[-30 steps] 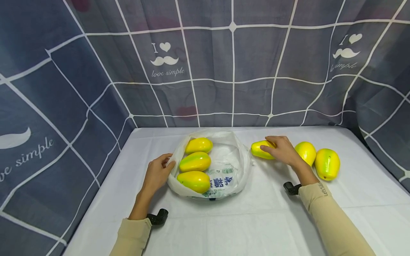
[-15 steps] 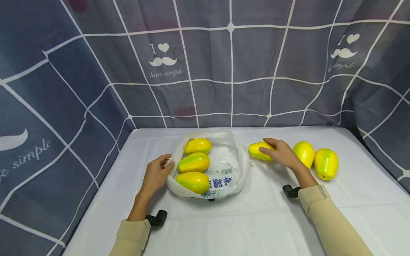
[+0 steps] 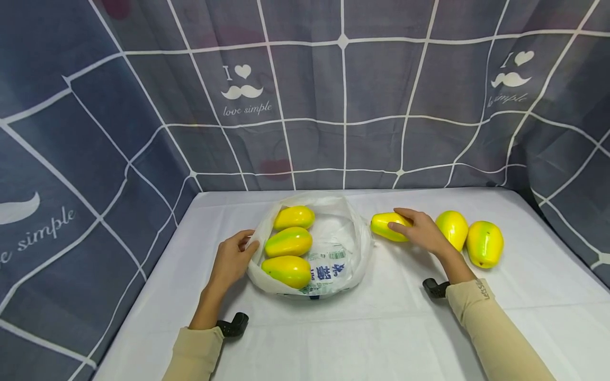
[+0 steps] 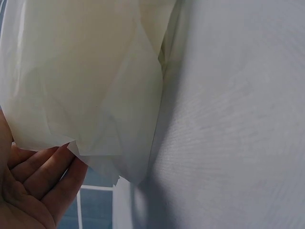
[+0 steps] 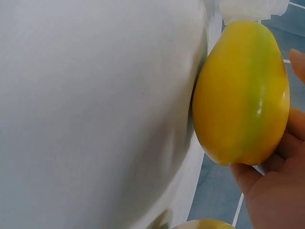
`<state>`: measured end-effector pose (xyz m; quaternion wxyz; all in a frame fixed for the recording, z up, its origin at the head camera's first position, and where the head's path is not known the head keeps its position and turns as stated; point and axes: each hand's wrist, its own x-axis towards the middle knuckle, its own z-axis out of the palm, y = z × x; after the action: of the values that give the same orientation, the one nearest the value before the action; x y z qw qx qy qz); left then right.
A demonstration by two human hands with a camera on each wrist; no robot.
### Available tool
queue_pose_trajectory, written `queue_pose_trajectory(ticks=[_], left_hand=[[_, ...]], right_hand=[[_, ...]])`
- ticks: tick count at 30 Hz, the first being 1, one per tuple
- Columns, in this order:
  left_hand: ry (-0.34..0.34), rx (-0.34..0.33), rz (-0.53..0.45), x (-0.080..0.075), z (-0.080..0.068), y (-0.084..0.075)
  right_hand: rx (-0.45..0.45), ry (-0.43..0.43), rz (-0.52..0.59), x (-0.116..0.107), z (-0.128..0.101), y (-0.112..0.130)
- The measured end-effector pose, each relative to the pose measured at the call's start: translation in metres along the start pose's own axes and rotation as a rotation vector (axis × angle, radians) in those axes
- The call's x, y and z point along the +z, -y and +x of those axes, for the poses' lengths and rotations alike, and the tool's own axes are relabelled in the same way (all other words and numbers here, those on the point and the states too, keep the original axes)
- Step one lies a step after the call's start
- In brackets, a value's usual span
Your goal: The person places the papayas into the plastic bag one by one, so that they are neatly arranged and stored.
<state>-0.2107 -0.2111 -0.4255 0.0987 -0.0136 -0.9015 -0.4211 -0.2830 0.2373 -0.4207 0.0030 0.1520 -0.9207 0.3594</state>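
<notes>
A white plastic bag lies with its mouth spread on the table, blue print showing inside. Along its left side rest three yellow-green papayas, the nearest one at the front. My left hand holds the bag's left rim; in the left wrist view its fingers curl at the plastic edge. Just right of the bag, my right hand grips another papaya from its right end, thumb across it. The right wrist view shows this papaya close to the cloth, fingers around its end.
Two more papayas, one partly behind my right wrist and one farther right, sit on the white tablecloth. A grey checked curtain rises behind the table and at both sides.
The papaya under my right hand has shifted slightly left and turned a little. My left hand stays on the bag's rim, and the other papayas keep their places.
</notes>
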Motion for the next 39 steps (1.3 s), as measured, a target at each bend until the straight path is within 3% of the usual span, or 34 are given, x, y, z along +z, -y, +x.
queue_pose_trajectory(ticks=[11, 39], left_hand=[[-0.001, 0.012, 0.001, -0.0004, -0.0006, -0.0002], [-0.007, 0.000, 0.005, -0.0001, 0.0003, -0.0011]], right_hand=[[-0.091, -0.026, 0.038, 0.0013, -0.0044, -0.0033], [-0.037, -0.053, 0.039, 0.0027, -0.0098, -0.0026]])
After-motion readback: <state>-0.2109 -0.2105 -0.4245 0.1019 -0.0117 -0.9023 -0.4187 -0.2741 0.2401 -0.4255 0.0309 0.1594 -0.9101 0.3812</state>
